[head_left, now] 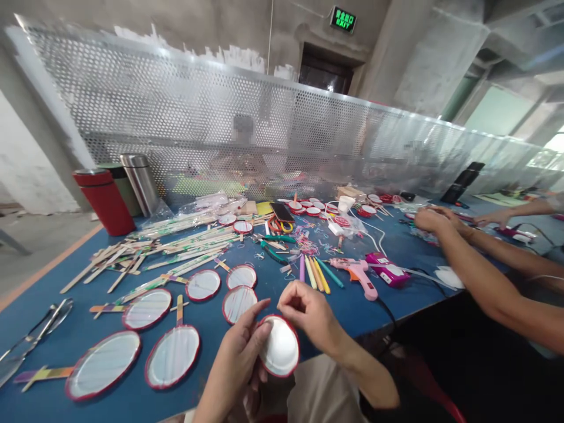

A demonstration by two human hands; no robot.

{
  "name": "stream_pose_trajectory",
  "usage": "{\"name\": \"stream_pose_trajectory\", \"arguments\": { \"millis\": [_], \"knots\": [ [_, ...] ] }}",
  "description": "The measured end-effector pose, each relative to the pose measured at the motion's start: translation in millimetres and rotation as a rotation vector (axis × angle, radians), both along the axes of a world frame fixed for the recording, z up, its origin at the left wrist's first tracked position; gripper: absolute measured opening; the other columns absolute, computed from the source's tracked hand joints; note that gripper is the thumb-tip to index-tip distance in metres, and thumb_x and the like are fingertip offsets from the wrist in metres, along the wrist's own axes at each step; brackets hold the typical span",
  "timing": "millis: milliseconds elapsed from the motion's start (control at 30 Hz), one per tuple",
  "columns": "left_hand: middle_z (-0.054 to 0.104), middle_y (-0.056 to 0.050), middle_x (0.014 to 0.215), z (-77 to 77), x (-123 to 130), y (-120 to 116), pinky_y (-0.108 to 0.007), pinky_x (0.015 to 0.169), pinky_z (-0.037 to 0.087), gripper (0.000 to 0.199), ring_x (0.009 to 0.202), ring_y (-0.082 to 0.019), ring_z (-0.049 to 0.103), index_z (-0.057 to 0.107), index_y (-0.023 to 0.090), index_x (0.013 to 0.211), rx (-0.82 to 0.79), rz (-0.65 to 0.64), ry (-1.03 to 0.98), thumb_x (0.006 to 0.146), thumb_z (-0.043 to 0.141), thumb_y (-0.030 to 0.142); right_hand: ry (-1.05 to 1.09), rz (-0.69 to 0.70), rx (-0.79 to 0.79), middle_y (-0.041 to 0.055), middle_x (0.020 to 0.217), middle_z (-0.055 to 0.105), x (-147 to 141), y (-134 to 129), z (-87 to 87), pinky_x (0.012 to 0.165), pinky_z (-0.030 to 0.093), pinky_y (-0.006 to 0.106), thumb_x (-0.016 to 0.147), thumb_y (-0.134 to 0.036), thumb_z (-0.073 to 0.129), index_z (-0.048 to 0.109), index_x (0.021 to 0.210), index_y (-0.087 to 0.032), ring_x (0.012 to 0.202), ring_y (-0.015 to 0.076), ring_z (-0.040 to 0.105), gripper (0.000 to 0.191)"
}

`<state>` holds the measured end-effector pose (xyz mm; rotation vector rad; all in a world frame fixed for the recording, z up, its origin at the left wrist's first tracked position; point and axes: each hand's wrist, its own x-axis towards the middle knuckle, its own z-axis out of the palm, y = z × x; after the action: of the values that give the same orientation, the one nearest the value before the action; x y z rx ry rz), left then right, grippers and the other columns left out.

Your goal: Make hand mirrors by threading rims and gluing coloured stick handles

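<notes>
My left hand (244,346) grips a small round white disc with a red rim (280,348), thumb on its face and fingers behind. Just above the rim, my right hand (308,311) is closed in a pinch; whatever its fingertips hold is too small to make out. Beyond my hands lie similar red-rimmed discs, one of them a white disc (238,304) beside my left fingers. To the left are larger discs with stick handles, such as a red-rimmed paddle (173,356) and an oval paddle (104,365).
A pink glue gun (356,274), coloured sticks (316,274) and green-handled pliers (274,251) lie ahead. Wooden sticks (189,249) pile at left near a red tumbler (104,202). Glasses (35,335) rest at the left edge. A co-worker's arm (489,270) reaches in from the right.
</notes>
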<state>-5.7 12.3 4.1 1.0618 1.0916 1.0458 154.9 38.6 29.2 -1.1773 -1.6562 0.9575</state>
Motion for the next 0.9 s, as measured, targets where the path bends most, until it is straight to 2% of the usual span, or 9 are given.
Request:
{"name": "stream_pose_trajectory", "arguments": {
  "millis": [100, 200, 300, 367, 433, 533, 633, 767, 900],
  "knots": [
    [0.054, 0.006, 0.039, 2.9, -1, 0, -0.016, 0.027, 0.033, 0.054, 0.027, -0.01, 0.047, 0.061, 0.014, 0.105, -0.065, -0.101, 0.026, 0.069, 0.065, 0.054, 0.111, 0.026, -0.015, -0.0032, 0.069, 0.056, -9, -11, -11.4, 0.056, 0.04, 0.02, 0.076, -0.023, 0.062, 0.056, 0.072, -0.019, 0.062, 0.0096, 0.05, 0.009],
    [0.051, 0.008, 0.038, 2.0, 0, 0, -0.013, 0.026, 0.029, 0.046, 0.027, -0.008, 0.044, 0.059, 0.016, 0.09, -0.055, -0.044, 0.017, 0.069, 0.065, 0.056, 0.217, -0.047, -0.048, -0.004, 0.066, 0.055, -10, -9, -19.6, 0.054, 0.039, 0.019, 0.074, -0.023, 0.065, 0.054, 0.069, -0.019, 0.059, 0.0091, 0.048, 0.012],
    [0.055, 0.008, 0.042, -0.1, 1, 1, -0.015, 0.027, 0.036, 0.043, 0.029, -0.009, 0.049, 0.055, 0.018, 0.086, -0.034, 0.057, -0.038, 0.069, 0.067, 0.056, 0.262, -0.194, -0.104, -0.0054, 0.057, 0.054, -5, -1, -25.1, 0.05, 0.037, 0.02, 0.075, -0.025, 0.063, 0.053, 0.07, -0.019, 0.051, 0.0089, 0.047, 0.012],
    [0.057, 0.008, 0.045, -1.2, 1, 1, -0.018, 0.029, 0.042, 0.042, 0.031, -0.011, 0.053, 0.052, 0.019, 0.086, -0.014, 0.102, -0.096, 0.072, 0.066, 0.056, 0.227, -0.263, -0.143, -0.0066, 0.053, 0.053, 0, 4, -27.1, 0.047, 0.037, 0.021, 0.076, -0.026, 0.06, 0.053, 0.073, -0.02, 0.046, 0.0094, 0.046, 0.009],
    [0.056, 0.008, 0.044, -1.2, -1, -1, -0.019, 0.028, 0.042, 0.04, 0.029, -0.012, 0.052, 0.051, 0.019, 0.087, 0.0, 0.146, -0.171, 0.075, 0.064, 0.055, 0.135, -0.275, -0.138, -0.0048, 0.059, 0.058, 4, 6, -28.1, 0.051, 0.041, 0.022, 0.077, -0.026, 0.058, 0.057, 0.079, -0.02, 0.049, 0.0109, 0.052, 0.007],
    [0.054, 0.01, 0.042, 1.9, -5, -5, -0.017, 0.023, 0.037, 0.035, 0.024, -0.01, 0.047, 0.048, 0.021, 0.085, 0.022, 0.301, -0.311, 0.078, 0.064, 0.051, -0.058, -0.216, -0.058, 0.0, 0.078, 0.066, 6, 3, -27.5, 0.065, 0.047, 0.025, 0.081, -0.022, 0.054, 0.063, 0.085, -0.019, 0.065, 0.0133, 0.061, 0.01],
    [0.054, 0.01, 0.043, 8.0, -6, -8, -0.015, 0.024, 0.035, 0.028, 0.024, -0.008, 0.045, 0.045, 0.022, 0.078, 0.078, 0.426, -0.419, 0.08, 0.064, 0.042, -0.241, -0.134, 0.055, 0.0018, 0.088, 0.068, 4, -3, -24.7, 0.077, 0.046, 0.027, 0.085, -0.018, 0.053, 0.066, 0.086, -0.021, 0.082, 0.0157, 0.063, 0.013],
    [0.054, 0.01, 0.046, 14.3, -5, -10, -0.015, 0.023, 0.034, 0.021, 0.025, -0.008, 0.045, 0.046, 0.022, 0.081, 0.115, 0.484, -0.48, 0.079, 0.065, 0.033, -0.441, 0.008, 0.138, 0.0017, 0.087, 0.068, -4, -10, -17.8, 0.077, 0.044, 0.025, 0.088, -0.015, 0.057, 0.066, 0.084, -0.02, 0.086, 0.0154, 0.062, 0.011],
    [0.052, 0.011, 0.044, 10.9, -6, -10, -0.015, 0.024, 0.034, 0.027, 0.024, -0.008, 0.044, 0.045, 0.023, 0.08, 0.117, 0.487, -0.458, 0.08, 0.065, 0.041, -0.638, 0.137, 0.211, 0.0033, 0.089, 0.068, -20, -19, -12.7, 0.076, 0.044, 0.026, 0.088, -0.021, 0.063, 0.067, 0.088, -0.019, 0.087, 0.0168, 0.062, 0.005]
  ]
}}
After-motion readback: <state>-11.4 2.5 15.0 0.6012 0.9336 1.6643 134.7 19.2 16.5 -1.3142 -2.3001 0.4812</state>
